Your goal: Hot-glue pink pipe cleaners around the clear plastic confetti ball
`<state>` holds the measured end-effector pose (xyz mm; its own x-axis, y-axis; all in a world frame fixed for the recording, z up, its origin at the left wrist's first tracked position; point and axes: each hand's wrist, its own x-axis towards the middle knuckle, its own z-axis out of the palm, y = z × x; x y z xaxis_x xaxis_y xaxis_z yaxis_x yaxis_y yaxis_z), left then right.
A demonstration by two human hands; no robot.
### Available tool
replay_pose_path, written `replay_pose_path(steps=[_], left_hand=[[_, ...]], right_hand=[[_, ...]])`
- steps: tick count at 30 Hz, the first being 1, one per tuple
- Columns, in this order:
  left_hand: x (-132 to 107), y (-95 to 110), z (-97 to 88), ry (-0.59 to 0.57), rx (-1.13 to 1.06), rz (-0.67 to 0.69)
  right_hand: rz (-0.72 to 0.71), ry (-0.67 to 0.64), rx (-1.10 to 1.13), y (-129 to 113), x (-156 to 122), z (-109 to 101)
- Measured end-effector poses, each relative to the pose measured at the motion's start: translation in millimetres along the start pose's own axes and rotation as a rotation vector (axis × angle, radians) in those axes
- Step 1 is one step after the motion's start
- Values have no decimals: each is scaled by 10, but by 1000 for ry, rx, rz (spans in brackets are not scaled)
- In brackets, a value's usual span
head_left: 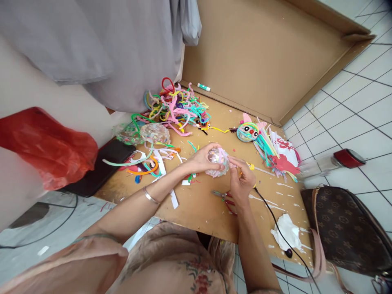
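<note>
My left hand (206, 158) is wrapped round the left side of a clear plastic ball (218, 157) with pink and other pale bits on it. At the ball's right side, my right hand (242, 175) has thumb and fingers pinched together on a pinkish piece, too small to name surely. Below the ball lie pliers (225, 198) with red handles, partly behind my right wrist. A yellow-ended tool (251, 166) with a black cord (272, 214) lies behind my right hand, mostly hidden.
Coloured pipe cleaners (177, 106) are heaped at the back, near further clear balls (155, 133). A decorated ball with a face (247, 131) lies back right. A glass bottle (346, 159), brown handbag (346, 228), crumpled tissue (287, 232) and glue stick (203, 87) are around.
</note>
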<state>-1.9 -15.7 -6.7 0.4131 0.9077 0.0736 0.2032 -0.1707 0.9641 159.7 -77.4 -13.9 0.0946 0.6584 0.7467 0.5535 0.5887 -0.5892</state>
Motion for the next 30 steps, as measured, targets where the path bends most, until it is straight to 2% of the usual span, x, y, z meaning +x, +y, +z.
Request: replay_pose_path(steps=[30], left_hand=[[29, -58, 1, -28, -59, 6]], right_hand=[[-89, -55, -19, -3, -29, 26]])
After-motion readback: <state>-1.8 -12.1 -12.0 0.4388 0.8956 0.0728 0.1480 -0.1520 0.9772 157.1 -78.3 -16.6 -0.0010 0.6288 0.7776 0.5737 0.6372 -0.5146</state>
